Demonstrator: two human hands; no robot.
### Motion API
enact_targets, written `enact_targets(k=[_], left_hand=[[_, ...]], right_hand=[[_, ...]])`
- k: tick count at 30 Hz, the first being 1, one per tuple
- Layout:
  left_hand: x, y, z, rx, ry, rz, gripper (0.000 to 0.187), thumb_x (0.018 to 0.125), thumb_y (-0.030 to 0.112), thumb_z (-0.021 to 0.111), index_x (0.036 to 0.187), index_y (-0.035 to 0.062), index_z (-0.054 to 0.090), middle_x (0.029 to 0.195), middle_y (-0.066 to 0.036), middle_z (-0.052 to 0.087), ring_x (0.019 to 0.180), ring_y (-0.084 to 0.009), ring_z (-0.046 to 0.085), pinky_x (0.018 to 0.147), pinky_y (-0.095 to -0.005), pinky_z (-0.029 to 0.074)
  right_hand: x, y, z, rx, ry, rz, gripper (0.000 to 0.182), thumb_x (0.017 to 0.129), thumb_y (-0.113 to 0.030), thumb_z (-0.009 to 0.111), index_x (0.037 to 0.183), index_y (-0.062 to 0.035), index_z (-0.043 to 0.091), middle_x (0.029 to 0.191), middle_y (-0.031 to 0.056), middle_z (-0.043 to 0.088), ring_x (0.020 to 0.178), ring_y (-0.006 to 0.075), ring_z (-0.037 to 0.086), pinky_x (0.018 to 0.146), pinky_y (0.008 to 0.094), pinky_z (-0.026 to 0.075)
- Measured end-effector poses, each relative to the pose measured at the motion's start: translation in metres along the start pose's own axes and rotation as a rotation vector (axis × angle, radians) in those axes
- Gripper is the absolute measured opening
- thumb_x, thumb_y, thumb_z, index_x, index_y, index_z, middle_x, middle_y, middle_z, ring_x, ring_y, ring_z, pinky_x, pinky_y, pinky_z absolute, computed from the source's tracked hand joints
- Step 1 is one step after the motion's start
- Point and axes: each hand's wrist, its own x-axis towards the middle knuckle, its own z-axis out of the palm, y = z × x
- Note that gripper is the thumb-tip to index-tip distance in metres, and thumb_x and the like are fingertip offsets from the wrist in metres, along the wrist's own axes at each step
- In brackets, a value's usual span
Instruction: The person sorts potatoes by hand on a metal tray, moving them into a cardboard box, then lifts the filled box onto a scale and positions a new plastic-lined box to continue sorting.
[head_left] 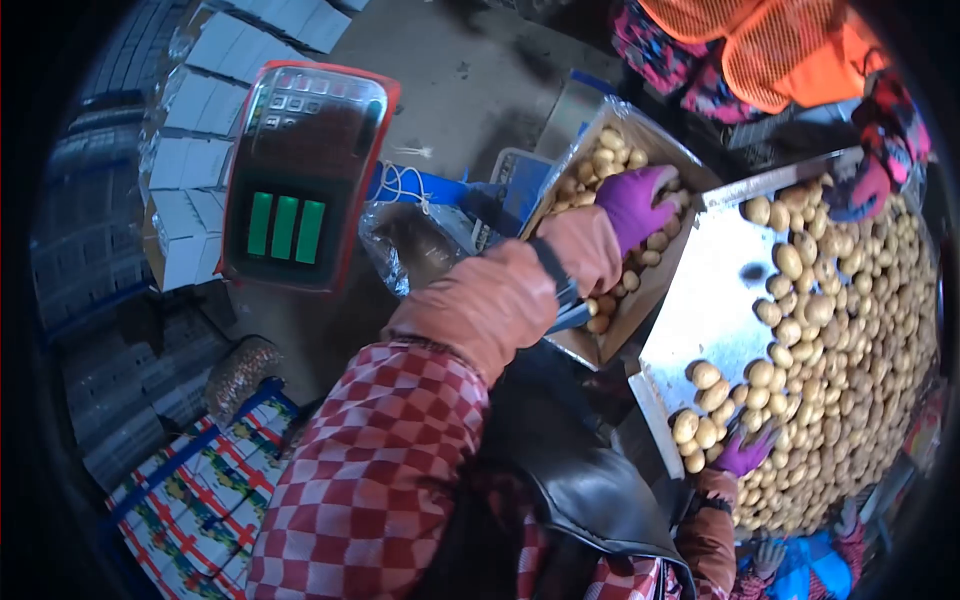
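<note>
My left hand [637,207], in a purple glove, reaches into a lined cardboard box [625,345]. Its fingers are apart and curve over the small tan potatoes [612,150] inside. Whether a potato is under the palm is hidden. Lower right, my right hand [745,452], also gloved in purple, rests with spread fingers at the near edge of a large heap of potatoes [850,360]. That heap covers most of a metal sorting table [690,305], whose bare sheet shows beside the box. Several potatoes lie loose near my right hand.
A scale display [283,228] with green digits stands upper left, near stacked white boxes [190,165]. Another person's gloved hand [868,190] touches the heap's far side. Orange mesh baskets [770,50] are at the top. Printed cartons [205,480] sit lower left. Another person's hand [768,556] shows bottom right.
</note>
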Motion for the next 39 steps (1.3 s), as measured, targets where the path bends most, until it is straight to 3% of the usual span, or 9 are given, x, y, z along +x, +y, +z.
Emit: enact_targets(k=[10,17,19,22,24,25,28,31,39], left_hand=[[-0.012,-0.061,0.024,0.787,-0.413,-0.562,0.058,0.078,0.042,0.066,0.131,0.0241,0.051,0.147,-0.009,0.036,0.139,-0.0359,0.027,0.107,-0.0622,0.026],[-0.127,0.003,-0.022,0.638,-1.421,-0.279,0.046,0.076,0.03,0.072,0.12,0.0221,0.062,0.127,-0.007,0.059,0.11,-0.0246,0.059,0.086,-0.0414,0.05],[-0.187,-0.054,0.004,0.314,-1.011,0.073,0.046,0.075,0.021,0.073,0.119,0.0177,0.062,0.121,-0.004,0.061,0.105,-0.0215,0.061,0.079,-0.0378,0.052],[-0.161,-0.044,-0.04,-0.17,-0.123,-0.182,0.041,0.082,0.006,0.068,0.122,0.006,0.059,0.107,-0.009,0.067,0.097,-0.0251,0.065,0.082,-0.0363,0.051],[-0.123,-0.045,-0.084,0.366,0.097,-0.064,0.043,0.082,0.009,0.068,0.123,0.0043,0.057,0.108,-0.017,0.065,0.096,-0.0318,0.064,0.084,-0.0392,0.051],[-0.117,-0.055,-0.091,0.544,0.202,-0.148,0.047,0.076,0.034,0.071,0.115,0.0083,0.062,0.11,-0.016,0.063,0.096,-0.0372,0.061,0.083,-0.0484,0.048],[-0.121,-0.13,-0.082,0.728,-0.398,-0.795,0.053,0.077,0.047,0.067,0.112,0.0079,0.063,0.113,-0.018,0.064,0.1,-0.0395,0.061,0.084,-0.0489,0.049],[-0.124,-0.205,-0.092,0.568,-0.331,-0.587,0.049,0.079,0.051,0.063,0.101,0.0073,0.068,0.097,-0.02,0.068,0.087,-0.0404,0.065,0.079,-0.0466,0.051],[-0.136,-0.162,-0.096,0.68,-0.404,-0.6,0.033,0.09,0.037,0.055,0.106,0.0112,0.065,0.09,-0.014,0.068,0.082,-0.0329,0.065,0.073,-0.0436,0.051]], right_hand=[[0.003,0.013,-0.001,-0.103,-0.028,-0.026,0.075,0.085,-0.037,0.059,0.146,-0.0021,0.032,0.151,0.0243,0.03,0.14,0.039,0.027,0.115,0.0489,0.021],[0.002,0.016,0.002,-0.138,-0.01,-0.003,0.078,0.085,-0.046,0.06,0.146,-0.0036,0.035,0.15,0.0272,0.029,0.138,0.0419,0.029,0.113,0.0497,0.025],[-0.001,0.026,0.003,-0.148,-0.019,0.041,0.076,0.084,-0.039,0.066,0.144,-0.0022,0.037,0.149,0.0271,0.03,0.137,0.0417,0.031,0.113,0.0477,0.025],[0.001,0.02,0.006,-0.161,0.051,-0.015,0.072,0.081,-0.031,0.068,0.142,-0.0031,0.042,0.148,0.0265,0.032,0.136,0.0413,0.034,0.112,0.0472,0.027],[0.002,0.014,0.003,-0.096,0.068,-0.027,0.071,0.079,-0.026,0.068,0.142,-0.0047,0.043,0.148,0.0265,0.033,0.136,0.0414,0.034,0.111,0.0477,0.029],[0.002,0.013,0.001,-0.075,0.049,-0.016,0.071,0.08,-0.024,0.067,0.143,-0.0052,0.041,0.149,0.0257,0.03,0.138,0.0402,0.031,0.113,0.0472,0.026],[0.001,0.01,0.002,-0.04,0.039,-0.01,0.07,0.08,-0.022,0.066,0.143,-0.0057,0.04,0.15,0.0256,0.029,0.139,0.0393,0.029,0.113,0.0472,0.026],[0.003,0.006,0.0,-0.03,0.028,0.003,0.069,0.081,-0.026,0.065,0.142,-0.0057,0.042,0.149,0.0272,0.03,0.137,0.0404,0.032,0.111,0.0474,0.03],[-0.004,-0.002,-0.018,0.138,-0.005,0.067,0.059,0.091,-0.018,0.056,0.143,0.0007,0.037,0.152,0.0225,0.027,0.142,0.033,0.026,0.115,0.0437,0.022]])
